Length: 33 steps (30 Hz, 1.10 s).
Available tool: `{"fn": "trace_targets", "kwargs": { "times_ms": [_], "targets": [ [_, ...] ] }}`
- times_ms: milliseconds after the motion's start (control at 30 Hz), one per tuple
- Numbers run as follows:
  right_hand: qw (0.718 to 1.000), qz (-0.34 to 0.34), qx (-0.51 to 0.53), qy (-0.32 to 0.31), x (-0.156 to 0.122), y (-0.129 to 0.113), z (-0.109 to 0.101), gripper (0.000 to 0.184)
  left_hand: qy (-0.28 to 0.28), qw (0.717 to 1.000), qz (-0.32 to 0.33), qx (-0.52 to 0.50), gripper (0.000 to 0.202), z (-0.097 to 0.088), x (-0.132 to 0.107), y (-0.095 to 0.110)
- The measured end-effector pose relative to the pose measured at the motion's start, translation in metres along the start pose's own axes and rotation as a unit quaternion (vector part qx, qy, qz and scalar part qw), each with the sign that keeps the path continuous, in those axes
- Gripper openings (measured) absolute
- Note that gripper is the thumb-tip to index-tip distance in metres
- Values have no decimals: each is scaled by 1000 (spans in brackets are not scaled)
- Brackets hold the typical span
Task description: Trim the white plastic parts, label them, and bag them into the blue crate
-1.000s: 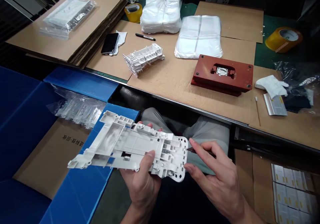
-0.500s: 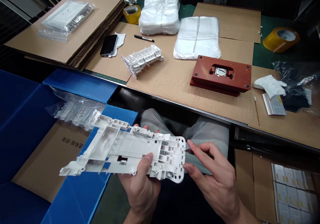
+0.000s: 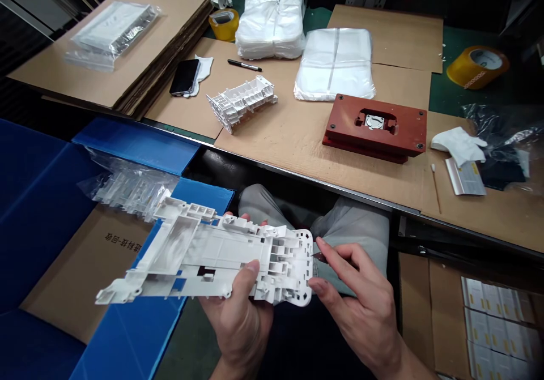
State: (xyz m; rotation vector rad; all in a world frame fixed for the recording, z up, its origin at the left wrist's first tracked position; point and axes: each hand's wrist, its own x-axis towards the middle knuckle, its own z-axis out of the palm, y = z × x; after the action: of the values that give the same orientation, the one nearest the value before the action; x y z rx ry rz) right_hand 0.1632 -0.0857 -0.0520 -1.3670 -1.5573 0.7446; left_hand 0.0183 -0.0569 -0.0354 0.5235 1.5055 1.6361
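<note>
My left hand [image 3: 238,312] is closed on a white moulded plastic frame [image 3: 229,247], thumb on top and fingers underneath. The frame lies tilted over my lap, its rounded, slotted end pointing right. At that end, my right hand [image 3: 365,306] grips a small dark knife [image 3: 319,257]. Its tip meets the frame's edge, while most of the handle is hidden by the fingers. My right thumb is close to the frame's lower right corner.
On the bench are another white plastic part [image 3: 244,102], a red fixture block [image 3: 376,126], bundled clear bags [image 3: 335,63], a phone [image 3: 185,77] and a cotton swab [image 3: 436,187]. At left stands a blue bin [image 3: 127,334]; at lower right, a carton [image 3: 419,312] holds packed parts.
The frame has tipped slightly, its left end lower and its right end a little higher. My right hand and the knife have shifted slightly left with the edge.
</note>
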Motion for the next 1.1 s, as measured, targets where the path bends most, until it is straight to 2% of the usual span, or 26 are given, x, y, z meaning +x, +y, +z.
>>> {"fn": "trace_targets", "kwargs": {
  "times_ms": [100,233,433,933,1100],
  "targets": [
    [1000,-8,-13,5,0,0,1,50,21,999,-23,-44,82,1,1,1],
    [1000,-16,-18,5,1,2,0,48,26,998,-17,-55,82,2,0,2],
    [999,-24,-25,-19,0,0,-2,65,22,999,-8,-48,79,4,-1,1],
    [998,-42,-34,19,-5,0,6,53,34,998,-7,-62,79,2,1,1],
    [996,-79,-50,9,-10,2,5,41,31,998,12,-47,76,4,3,0]
  ]
}}
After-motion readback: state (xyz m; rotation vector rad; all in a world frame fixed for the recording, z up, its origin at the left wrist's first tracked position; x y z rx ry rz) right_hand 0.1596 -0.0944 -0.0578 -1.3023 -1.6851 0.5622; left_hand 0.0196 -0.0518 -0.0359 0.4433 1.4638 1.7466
